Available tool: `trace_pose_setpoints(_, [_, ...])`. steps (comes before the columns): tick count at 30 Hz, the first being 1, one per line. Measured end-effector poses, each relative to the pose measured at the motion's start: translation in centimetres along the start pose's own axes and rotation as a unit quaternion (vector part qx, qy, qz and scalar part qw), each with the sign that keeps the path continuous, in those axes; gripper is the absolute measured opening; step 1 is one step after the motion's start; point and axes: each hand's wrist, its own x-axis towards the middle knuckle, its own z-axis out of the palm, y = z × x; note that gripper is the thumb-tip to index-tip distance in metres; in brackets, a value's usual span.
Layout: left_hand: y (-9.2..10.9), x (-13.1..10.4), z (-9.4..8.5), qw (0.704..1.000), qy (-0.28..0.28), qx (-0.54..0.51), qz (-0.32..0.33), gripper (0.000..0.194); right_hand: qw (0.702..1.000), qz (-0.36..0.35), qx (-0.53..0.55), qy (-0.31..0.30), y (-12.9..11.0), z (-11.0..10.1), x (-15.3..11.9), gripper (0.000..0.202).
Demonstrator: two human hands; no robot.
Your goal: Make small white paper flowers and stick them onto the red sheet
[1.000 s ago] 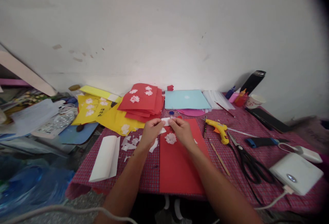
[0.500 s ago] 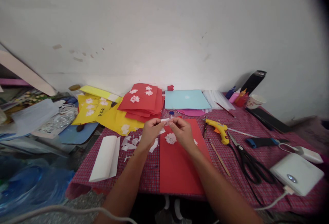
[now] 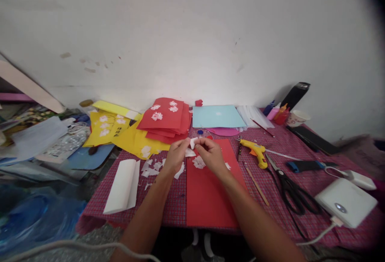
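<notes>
Between my two hands is a small piece of white paper [image 3: 193, 143], pinched by the fingertips of both. My left hand [image 3: 176, 154] closes on its left side, my right hand [image 3: 211, 154] on its right side. They hover over the top left part of a red sheet of card [image 3: 213, 198]. On that card, just below my fingers, lies a ruffled white paper flower [image 3: 199, 162]; another white flower [image 3: 227, 166] shows partly beside my right wrist. Torn white paper scraps [image 3: 152, 168] are scattered left of my left hand.
A folded white paper stack [image 3: 122, 186] lies at left. Red cards with flowers [image 3: 161, 113] and a light blue sheet [image 3: 218, 116] are at the back. To the right are a yellow glue gun [image 3: 254, 152], black-handled scissors [image 3: 296, 194], a wooden stick [image 3: 257, 184] and a white power box [image 3: 347, 202].
The white paper piece has turned more upright between my fingertips, and my right fingers have curled slightly. Both hands stay over the same spot.
</notes>
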Motion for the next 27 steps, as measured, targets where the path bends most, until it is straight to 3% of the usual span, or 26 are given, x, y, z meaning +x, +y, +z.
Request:
trace_pose_setpoints(6, [-0.25, 0.08, -0.25, 0.999, -0.020, 0.028, 0.013, 0.018, 1.000, 0.017, 0.004, 0.004, 0.16, -0.15, 0.26, 0.014])
trace_pose_setpoints(15, [-0.11, -0.02, -0.31, 0.996, -0.014, 0.071, 0.057, 0.022, 0.999, 0.044, 0.021, -0.011, -0.07, -0.32, 0.16, 0.018])
trace_pose_setpoints(27, [-0.04, -0.05, -0.31, 0.995, -0.002, 0.080, 0.061, 0.021, 0.999, 0.051, -0.005, -0.009, 0.38, -0.45, 0.20, 0.022])
